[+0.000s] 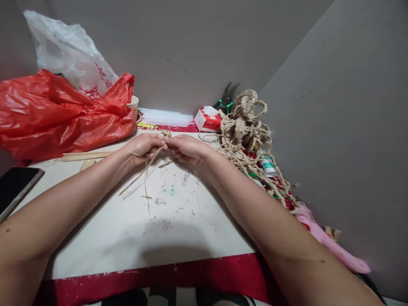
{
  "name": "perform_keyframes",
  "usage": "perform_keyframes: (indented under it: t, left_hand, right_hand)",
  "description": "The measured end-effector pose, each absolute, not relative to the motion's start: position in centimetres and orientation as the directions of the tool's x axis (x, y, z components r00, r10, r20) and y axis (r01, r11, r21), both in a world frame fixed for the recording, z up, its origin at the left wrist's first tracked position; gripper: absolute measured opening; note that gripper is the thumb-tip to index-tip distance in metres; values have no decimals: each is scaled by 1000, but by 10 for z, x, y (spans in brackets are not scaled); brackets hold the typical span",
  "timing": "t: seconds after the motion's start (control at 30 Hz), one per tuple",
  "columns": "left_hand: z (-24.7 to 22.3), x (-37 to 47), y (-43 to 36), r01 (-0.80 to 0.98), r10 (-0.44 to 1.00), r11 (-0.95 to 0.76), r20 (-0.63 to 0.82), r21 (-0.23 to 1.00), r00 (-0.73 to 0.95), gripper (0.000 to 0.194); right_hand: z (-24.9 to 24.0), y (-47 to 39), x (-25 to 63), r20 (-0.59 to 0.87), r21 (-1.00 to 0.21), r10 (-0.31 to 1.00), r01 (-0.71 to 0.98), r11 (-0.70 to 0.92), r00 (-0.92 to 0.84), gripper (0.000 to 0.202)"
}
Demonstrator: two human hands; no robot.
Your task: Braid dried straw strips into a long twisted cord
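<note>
My left hand (145,146) and my right hand (186,148) meet over the far part of the white board. Both are closed, fingertips pinched together on thin straw-coloured fibre strands (153,161). Loose ends of the strands hang below my left fingers toward the board. Just above the fingertips pokes a small braided straw piece (166,133), which looks joined to the strands, though my fingers hide the join. Beneath my hands lies a short loose bit of fibre (165,163).
A red plastic bag (63,114) fills the left, near wooden strips (87,156) and a phone (15,187). Clear sticks (165,117), a tissue pack (207,121) and green-handled pruners (227,100) stand at the back. Braided straw rope (245,140) heaps along the right wall. The white board (153,238) has scraps.
</note>
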State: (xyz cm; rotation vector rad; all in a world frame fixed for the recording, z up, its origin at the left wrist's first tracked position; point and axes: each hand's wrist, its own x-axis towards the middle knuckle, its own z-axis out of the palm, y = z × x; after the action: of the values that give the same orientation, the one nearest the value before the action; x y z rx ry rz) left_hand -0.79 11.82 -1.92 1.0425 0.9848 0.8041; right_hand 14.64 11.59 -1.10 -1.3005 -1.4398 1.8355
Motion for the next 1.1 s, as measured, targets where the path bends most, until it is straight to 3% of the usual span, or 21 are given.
perform_keyframes:
  t: [0.27, 0.43, 0.57, 0.7, 0.83, 1.0, 1.1]
  left_hand:
    - [-19, -7, 115, 85, 926, 145, -165, 986, 339, 10]
    - [-16, -12, 114, 156, 921, 52, -108, 986, 373, 9]
    - [-6, -17, 115, 333, 902, -30, -117, 942, 415, 7]
    - [4, -20, 118, 539, 900, -214, -49, 815, 432, 10]
    - [9, -16, 112, 735, 926, -328, 47, 593, 375, 20]
    - [4, -2, 91, 852, 919, -390, 86, 348, 385, 14]
    - [-5, 6, 78, 886, 937, -348, 83, 307, 339, 15]
  right_hand:
    - [-26, 121, 159, -459, -794, 589, 10, -608, -665, 25]
    - [-25, 116, 150, -460, -790, 660, -65, -610, -594, 23]
    - [-23, 111, 145, -433, -841, 773, -101, -532, -462, 22]
    - [-23, 106, 141, -402, -883, 838, -86, -461, -368, 18]
    - [-25, 104, 139, -393, -887, 859, -112, -448, -328, 14]
    - [-24, 103, 140, -411, -833, 833, -218, -508, -371, 26]
    - [-24, 102, 139, -425, -795, 811, -262, -546, -402, 33]
